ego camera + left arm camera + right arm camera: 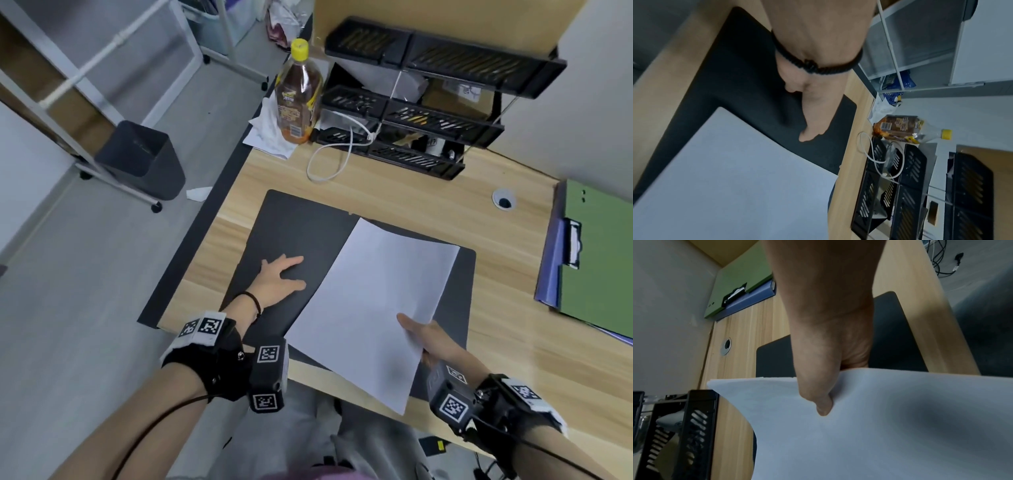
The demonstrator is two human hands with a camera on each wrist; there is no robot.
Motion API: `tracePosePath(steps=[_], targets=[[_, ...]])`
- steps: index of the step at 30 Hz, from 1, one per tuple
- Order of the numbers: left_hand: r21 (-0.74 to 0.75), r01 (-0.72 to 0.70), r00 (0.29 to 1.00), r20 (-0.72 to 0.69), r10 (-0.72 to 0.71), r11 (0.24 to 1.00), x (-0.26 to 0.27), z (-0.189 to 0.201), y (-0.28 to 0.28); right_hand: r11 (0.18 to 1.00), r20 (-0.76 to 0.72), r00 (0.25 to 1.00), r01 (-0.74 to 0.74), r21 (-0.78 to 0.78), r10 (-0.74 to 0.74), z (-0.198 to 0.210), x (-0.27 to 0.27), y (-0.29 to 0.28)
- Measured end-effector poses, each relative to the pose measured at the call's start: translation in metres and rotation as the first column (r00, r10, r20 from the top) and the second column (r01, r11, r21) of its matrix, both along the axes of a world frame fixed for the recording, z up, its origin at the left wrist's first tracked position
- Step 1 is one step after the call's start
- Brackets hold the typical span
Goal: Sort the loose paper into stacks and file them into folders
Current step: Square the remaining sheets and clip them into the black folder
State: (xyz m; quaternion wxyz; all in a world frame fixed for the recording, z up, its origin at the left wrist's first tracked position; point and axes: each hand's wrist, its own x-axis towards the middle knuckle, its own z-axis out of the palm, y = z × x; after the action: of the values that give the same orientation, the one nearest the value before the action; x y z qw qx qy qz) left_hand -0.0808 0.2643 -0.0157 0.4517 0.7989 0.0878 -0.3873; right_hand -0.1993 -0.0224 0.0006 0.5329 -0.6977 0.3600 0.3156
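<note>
While the right hand [432,339] pinches the near edge of the white paper stack [373,301] – thumb on top, the other fingers hidden below – the sheets hang lifted and bent over the black desk mat [294,226]. Just beside it the left hand [277,277] lies flat on the mat with straight, spread fingers, holding nothing. I judge the step to be the gathering of one stack, not yet the filing. Farther right, well apart from the paper, the green folder [599,260] rests on a blue folder [548,270] at the desk edge – both look closed. The next move probably needs the stack carried there and the free hand to open a cover
</note>
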Motion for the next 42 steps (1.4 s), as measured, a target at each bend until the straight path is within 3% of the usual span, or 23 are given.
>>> tracePosePath(steps=[7, 12, 17, 22, 26, 29, 35, 39, 42], targets=[[0.237, 0.224, 0.973, -0.116, -0.201, 0.945, 0.0, 0.0, -0.063, 0.997, 0.002, 0.998, 0.055, 0.047, -0.055, -0.015, -0.022, -0.052], [0.292, 0.283, 0.957, -0.145, -0.25, 0.914, 0.007, -0.002, -0.105, 0.996, -0.004, 0.996, 0.088, 0.034, -0.087, -0.011, -0.031, -0.093], [0.333, 0.192, 0.979, -0.136, -0.154, 0.923, 0.026, -0.003, -0.135, 0.991, 0.016, 0.993, 0.114, 0.072, -0.116, -0.003, -0.036, -0.134], [0.356, -0.072, 0.997, 0.059, 0.055, 0.932, 0.022, 0.002, -0.177, 0.99, -0.001, 0.995, 0.101, 0.099, -0.102, -0.008, -0.042, -0.17], [0.256, -0.049, 0.992, -0.099, 0.077, 0.965, 0.005, -0.005, -0.217, 0.99, -0.021, 0.999, 0.047, 0.133, -0.045, -0.011, -0.043, -0.188], [0.354, 0.005, 0.998, -0.056, 0.016, 0.935, -0.003, -0.017, -0.233, 0.989, -0.043, 0.998, 0.043, 0.143, -0.037, -0.02, -0.045, -0.202], [0.587, 0.152, 0.974, 0.047, -0.221, 0.795, -0.002, -0.017, -0.246, 0.983, -0.007, 0.999, 0.046, 0.179, -0.045, -0.039, -0.05, -0.214], [0.643, 0.225, 0.941, 0.051, -0.334, 0.732, 0.001, -0.011, -0.251, 0.988, 0.013, 1.0, 0.007, 0.153, -0.009, -0.036, -0.04, -0.208], [0.619, 0.242, 0.936, 0.053, -0.347, 0.747, 0.006, -0.007, -0.247, 0.993, 0.02, 1.0, -0.004, 0.117, 0.002, -0.039, -0.033, -0.206]])
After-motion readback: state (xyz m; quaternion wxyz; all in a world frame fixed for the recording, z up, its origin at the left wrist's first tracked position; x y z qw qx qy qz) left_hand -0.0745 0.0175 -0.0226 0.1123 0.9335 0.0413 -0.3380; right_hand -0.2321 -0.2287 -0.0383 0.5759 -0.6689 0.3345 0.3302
